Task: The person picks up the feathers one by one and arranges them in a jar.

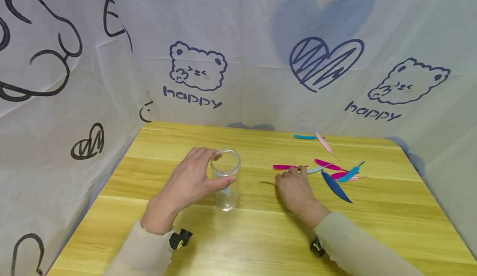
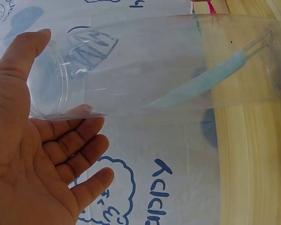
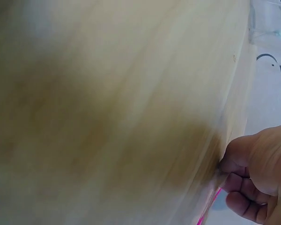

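Observation:
A clear, tall jar [image 1: 226, 197] stands upright on the table, with a pale blue feather [image 2: 196, 86] slanting inside it. My left hand [image 1: 193, 180] holds the jar near its rim, thumb on one side and fingers on the other. Over on the right, my right hand [image 1: 296, 191] is down at the tabletop with thumb and fingertips together. A thin feather quill [image 1: 267, 182] sticks out to the left from beneath these fingers; the rest of that feather is hidden. Just beyond the hand lie a magenta feather [image 1: 283, 167] and a light blue feather [image 1: 316, 170].
Right of my right hand lie a dark blue feather [image 1: 336, 187], a bright blue feather [image 1: 349, 174] and another magenta feather [image 1: 328, 164]. Farther back are a pink feather [image 1: 323, 142] and a blue feather [image 1: 303, 137]. Printed white cloth [image 1: 257, 81] hangs behind the wooden table [image 1: 246, 243].

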{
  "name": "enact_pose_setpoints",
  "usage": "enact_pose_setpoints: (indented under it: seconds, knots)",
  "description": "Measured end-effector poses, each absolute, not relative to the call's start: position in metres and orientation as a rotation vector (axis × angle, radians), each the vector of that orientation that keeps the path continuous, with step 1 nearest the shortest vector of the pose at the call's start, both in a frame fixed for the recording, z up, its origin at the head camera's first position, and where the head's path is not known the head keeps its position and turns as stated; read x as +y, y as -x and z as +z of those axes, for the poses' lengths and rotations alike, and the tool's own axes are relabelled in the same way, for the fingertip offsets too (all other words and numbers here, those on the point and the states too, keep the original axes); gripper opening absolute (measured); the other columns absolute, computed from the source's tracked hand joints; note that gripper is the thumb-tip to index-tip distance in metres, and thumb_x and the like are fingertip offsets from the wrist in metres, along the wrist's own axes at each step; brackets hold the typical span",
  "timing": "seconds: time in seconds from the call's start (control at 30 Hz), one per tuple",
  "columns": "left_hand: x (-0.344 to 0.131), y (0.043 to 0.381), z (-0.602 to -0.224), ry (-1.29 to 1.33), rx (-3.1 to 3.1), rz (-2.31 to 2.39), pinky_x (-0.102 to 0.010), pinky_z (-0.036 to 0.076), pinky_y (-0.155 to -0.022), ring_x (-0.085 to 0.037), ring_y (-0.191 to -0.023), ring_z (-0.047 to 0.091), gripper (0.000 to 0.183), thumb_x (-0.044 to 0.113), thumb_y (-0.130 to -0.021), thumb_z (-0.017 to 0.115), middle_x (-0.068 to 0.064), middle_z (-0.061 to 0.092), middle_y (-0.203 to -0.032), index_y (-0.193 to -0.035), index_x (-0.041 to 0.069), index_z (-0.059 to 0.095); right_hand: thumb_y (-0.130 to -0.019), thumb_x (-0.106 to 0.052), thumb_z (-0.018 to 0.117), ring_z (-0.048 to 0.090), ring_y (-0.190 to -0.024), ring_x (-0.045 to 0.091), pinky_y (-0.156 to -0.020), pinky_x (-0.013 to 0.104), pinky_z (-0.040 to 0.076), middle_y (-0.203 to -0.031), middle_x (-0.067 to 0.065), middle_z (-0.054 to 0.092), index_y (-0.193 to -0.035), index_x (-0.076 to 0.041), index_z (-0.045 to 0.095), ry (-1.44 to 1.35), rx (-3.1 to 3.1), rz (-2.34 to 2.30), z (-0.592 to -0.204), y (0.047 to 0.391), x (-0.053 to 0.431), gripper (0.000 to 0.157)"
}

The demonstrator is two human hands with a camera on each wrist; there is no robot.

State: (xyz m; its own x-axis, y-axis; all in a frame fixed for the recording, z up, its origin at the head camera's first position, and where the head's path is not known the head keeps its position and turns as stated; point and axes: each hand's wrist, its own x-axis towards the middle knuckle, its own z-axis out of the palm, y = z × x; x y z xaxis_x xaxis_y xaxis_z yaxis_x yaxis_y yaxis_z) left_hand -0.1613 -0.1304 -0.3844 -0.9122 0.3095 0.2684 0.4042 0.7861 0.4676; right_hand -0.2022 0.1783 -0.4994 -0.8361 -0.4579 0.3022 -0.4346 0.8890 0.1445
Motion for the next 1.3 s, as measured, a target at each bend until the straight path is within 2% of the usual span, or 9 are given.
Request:
enact_pose_setpoints:
  seconds: [0.3,0.5,0.9,1.1,1.3]
  knots:
    - [-0.131,0.160,-0.384,0.566,-2.798,-0.787,-0.050,0.054,-0.106,-0.027,-0.129,0.059,0.072,0.062,-0.085,0.081,-0.006,0.066,-0.132,-0.133,0.010,0.065,-0.095,-0.011,0.073,0.055,-0.091,0.032,-0.095,0.059,0.041,-0.085,0.006,0.065,-0.081,-0.008,0.072,-0.633,-2.673,-0.054,-0.498,0.207,0.186,0.014]
    - [-0.131,0.161,-0.384,0.576,-2.790,-0.777,-0.049,0.054,-0.105,-0.027,-0.128,0.059,0.071,0.061,-0.085,0.081,-0.007,0.066,-0.131,-0.133,0.010,0.065,-0.091,-0.026,0.083,0.055,-0.092,0.030,-0.094,0.057,0.043,-0.089,0.006,0.068,-0.085,-0.006,0.070,-0.629,-2.634,-0.041,-0.493,0.207,0.189,0.025]
    - [-0.131,0.162,-0.383,0.574,-2.808,-0.774,-0.050,0.054,-0.105,-0.028,-0.129,0.058,0.072,0.061,-0.086,0.081,-0.007,0.067,-0.133,-0.134,0.010,0.065,-0.091,-0.025,0.085,0.053,-0.089,0.030,-0.093,0.056,0.043,-0.082,0.005,0.062,-0.084,-0.008,0.069,-0.616,-2.591,0.026,-0.479,0.206,0.189,0.024]
    - [-0.131,0.163,-0.382,0.573,-2.816,-0.770,-0.049,0.053,-0.105,-0.028,-0.129,0.058,0.073,0.062,-0.086,0.080,-0.007,0.067,-0.133,-0.135,0.011,0.065,-0.089,-0.024,0.087,0.052,-0.087,0.029,-0.086,0.051,0.041,-0.081,0.004,0.063,-0.084,-0.009,0.071,-0.619,-2.554,0.074,-0.471,0.204,0.189,0.022]
    - [-0.130,0.164,-0.381,0.577,-2.824,-0.768,-0.049,0.053,-0.106,-0.028,-0.129,0.058,0.074,0.062,-0.086,0.080,-0.007,0.066,-0.133,-0.136,0.010,0.065,-0.088,-0.025,0.088,0.054,-0.087,0.029,-0.086,0.051,0.042,-0.081,0.004,0.064,-0.086,-0.009,0.075,-0.624,-2.520,0.072,-0.461,0.203,0.189,0.021]
